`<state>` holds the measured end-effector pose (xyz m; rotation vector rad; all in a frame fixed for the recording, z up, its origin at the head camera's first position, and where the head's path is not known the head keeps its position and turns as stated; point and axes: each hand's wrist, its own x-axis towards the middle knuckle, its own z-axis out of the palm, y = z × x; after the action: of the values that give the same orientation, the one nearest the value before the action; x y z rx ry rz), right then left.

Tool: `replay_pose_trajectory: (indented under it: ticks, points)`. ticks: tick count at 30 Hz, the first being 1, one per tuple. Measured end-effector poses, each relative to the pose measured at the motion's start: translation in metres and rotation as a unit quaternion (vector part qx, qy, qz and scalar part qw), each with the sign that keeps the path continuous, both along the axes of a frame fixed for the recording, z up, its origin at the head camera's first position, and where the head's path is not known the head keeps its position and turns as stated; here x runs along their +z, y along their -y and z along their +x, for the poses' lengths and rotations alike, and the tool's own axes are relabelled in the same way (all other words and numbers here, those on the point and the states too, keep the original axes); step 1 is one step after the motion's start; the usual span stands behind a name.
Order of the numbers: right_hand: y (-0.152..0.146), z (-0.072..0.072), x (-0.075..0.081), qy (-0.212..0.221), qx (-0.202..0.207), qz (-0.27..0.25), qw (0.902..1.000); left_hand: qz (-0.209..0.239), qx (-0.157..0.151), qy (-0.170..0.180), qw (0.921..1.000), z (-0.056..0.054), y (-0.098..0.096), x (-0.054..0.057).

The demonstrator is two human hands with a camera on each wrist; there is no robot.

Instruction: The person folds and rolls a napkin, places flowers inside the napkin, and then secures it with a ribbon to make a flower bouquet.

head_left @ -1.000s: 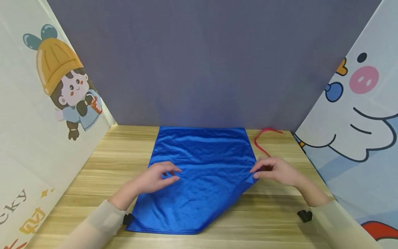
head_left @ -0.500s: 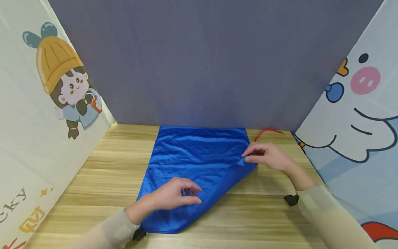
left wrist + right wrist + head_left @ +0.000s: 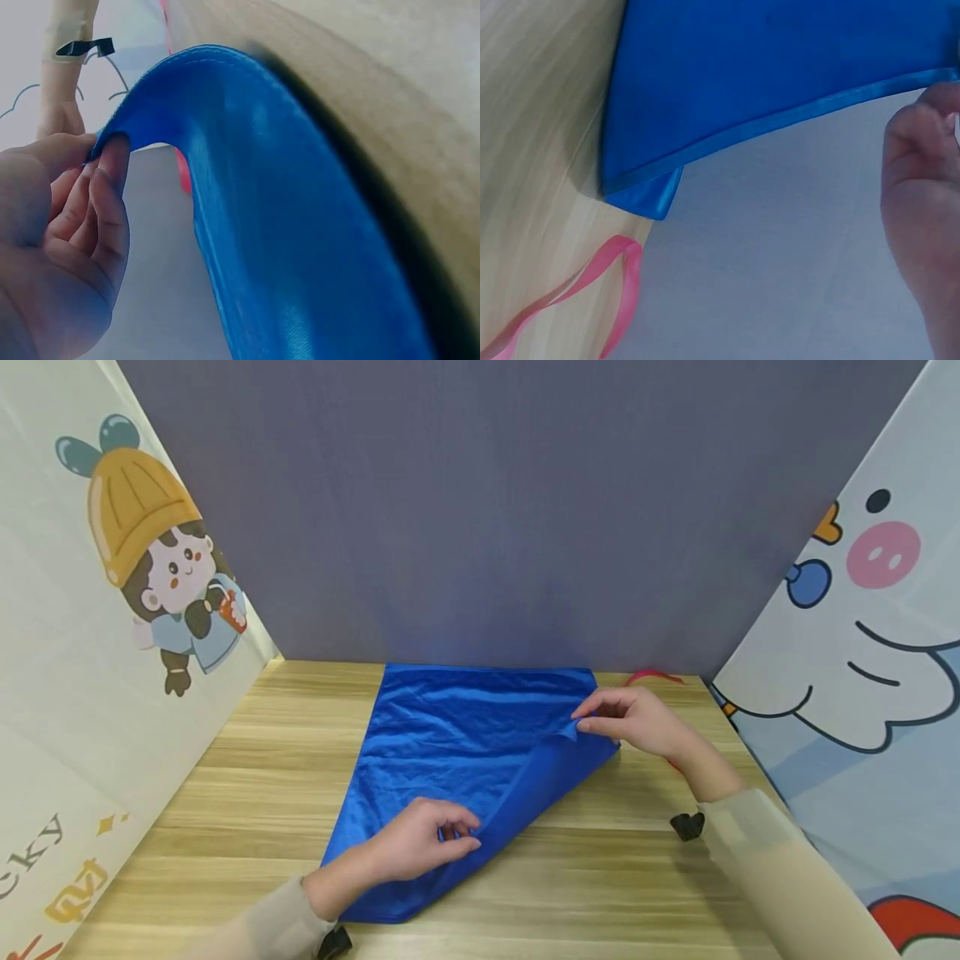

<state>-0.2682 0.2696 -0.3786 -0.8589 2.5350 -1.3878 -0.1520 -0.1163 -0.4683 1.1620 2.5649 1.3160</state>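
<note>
A blue satin-like cloth [image 3: 450, 727] lies over the wooden table, its near right part turned up and folded inward. My right hand [image 3: 637, 718] pinches the raised corner between thumb and fingers. At the right wrist view's edge, this hand [image 3: 922, 172] holds the hemmed edge of the cloth [image 3: 780, 67]. My left hand [image 3: 416, 839] hovers over the near part, thumb and index finger apart, fingertips right at the turned-up edge. Seen from the left wrist, the fingers of this hand [image 3: 67, 225] overlap the raised corner of the cloth [image 3: 247, 150].
A pink ribbon [image 3: 622, 285] lies on the table [image 3: 247, 752] to the right of the cloth, partly hidden behind my right hand in the head view. A grey panel [image 3: 480, 510] stands at the back. Printed white panels [image 3: 45, 610] flank both sides.
My right hand has carried the pinched corner up and leftward, folding more of the cloth over. My left hand has moved right and nearer to me, then stays almost still.
</note>
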Motion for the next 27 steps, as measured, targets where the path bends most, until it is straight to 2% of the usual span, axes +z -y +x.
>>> replay_pose_trajectory:
  ticks: [8, 13, 22, 27]
  points:
    - [0.004, -0.003, 0.003, 0.041, 0.031, -0.04, 0.9979, 0.021, 0.023, -0.013, 0.9994, 0.0, 0.004, -0.001]
    - [0.006, -0.003, 0.002, 0.064, 0.023, -0.043, 0.9967, 0.032, 0.036, -0.006, 0.9988, 0.001, 0.006, -0.001]
    - [0.013, -0.009, 0.003, 0.005, -0.017, -0.016, 0.9997, 0.041, 0.059, 0.007, 0.9974, 0.003, 0.01, 0.002]
    - [0.021, -0.014, 0.01, 0.001, -0.032, -0.016, 0.9994, 0.037, 0.084, 0.01, 0.9957, 0.004, 0.017, 0.005]
